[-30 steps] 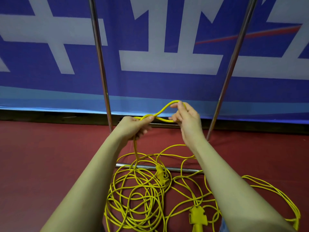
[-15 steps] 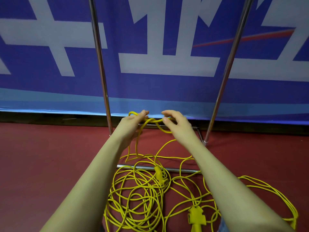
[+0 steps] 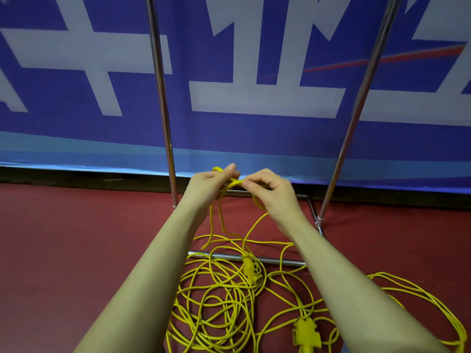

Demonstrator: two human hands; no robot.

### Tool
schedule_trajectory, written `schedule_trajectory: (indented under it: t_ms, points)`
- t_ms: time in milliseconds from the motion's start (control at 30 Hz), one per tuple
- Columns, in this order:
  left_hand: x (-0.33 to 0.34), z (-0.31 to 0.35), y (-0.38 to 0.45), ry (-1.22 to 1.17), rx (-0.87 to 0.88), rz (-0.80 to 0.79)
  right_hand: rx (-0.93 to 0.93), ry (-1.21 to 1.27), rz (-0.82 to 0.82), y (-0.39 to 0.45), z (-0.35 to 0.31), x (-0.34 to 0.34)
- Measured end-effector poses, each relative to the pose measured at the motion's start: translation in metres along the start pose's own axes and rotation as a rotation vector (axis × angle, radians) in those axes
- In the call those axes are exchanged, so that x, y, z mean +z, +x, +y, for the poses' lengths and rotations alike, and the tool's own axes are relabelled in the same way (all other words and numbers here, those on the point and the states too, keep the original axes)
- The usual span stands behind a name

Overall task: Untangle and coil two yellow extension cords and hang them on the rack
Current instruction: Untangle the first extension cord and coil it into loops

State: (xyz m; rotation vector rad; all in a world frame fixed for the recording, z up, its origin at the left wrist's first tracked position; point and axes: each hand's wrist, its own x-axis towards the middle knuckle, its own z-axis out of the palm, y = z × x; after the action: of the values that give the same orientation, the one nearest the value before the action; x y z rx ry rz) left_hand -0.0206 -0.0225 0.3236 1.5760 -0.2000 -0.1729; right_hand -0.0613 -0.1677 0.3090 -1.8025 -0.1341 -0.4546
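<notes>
Yellow extension cords (image 3: 216, 301) lie tangled in loose loops on the red floor under my arms. One yellow socket block (image 3: 251, 272) rests by the rack's front bottom bar, another (image 3: 304, 332) lies nearer me. My left hand (image 3: 209, 183) grips a small loop of cord in front of the rack. My right hand (image 3: 272, 189) pinches the same cord right beside it, and strands hang from both hands to the pile. The metal rack (image 3: 163, 110) stands ahead with two upright poles.
A blue and white banner (image 3: 254, 98) covers the wall behind the rack. The rack's right pole (image 3: 356, 110) leans inward, and its front bottom bar (image 3: 280, 261) crosses the cord pile. More cord loops spread to the right (image 3: 420, 296). Red floor (image 3: 63, 250) lies left.
My hands have come closer together and lowered slightly. The tall loop held a second ago has been folded down into a small loop in my left hand.
</notes>
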Motion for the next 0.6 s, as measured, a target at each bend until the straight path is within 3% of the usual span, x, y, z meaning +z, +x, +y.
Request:
schedule_trajectory:
  t_ms: [167, 300, 433, 600]
  points:
    - [-0.01, 0.002, 0.001, -0.054, -0.143, 0.062, 0.011, 0.028, -0.056, 0.0, -0.004, -0.006]
    - [-0.023, -0.002, 0.004, 0.025, -0.036, 0.102, 0.024, 0.046, -0.076, 0.001, -0.007, -0.012]
    - [-0.021, -0.003, 0.004, 0.047, -0.039, -0.182, 0.017, 0.09, -0.1, 0.001, -0.012, -0.014]
    - [-0.018, -0.008, 0.003, 0.002, 0.02, -0.311, 0.026, 0.079, -0.125, 0.0, -0.01, -0.021]
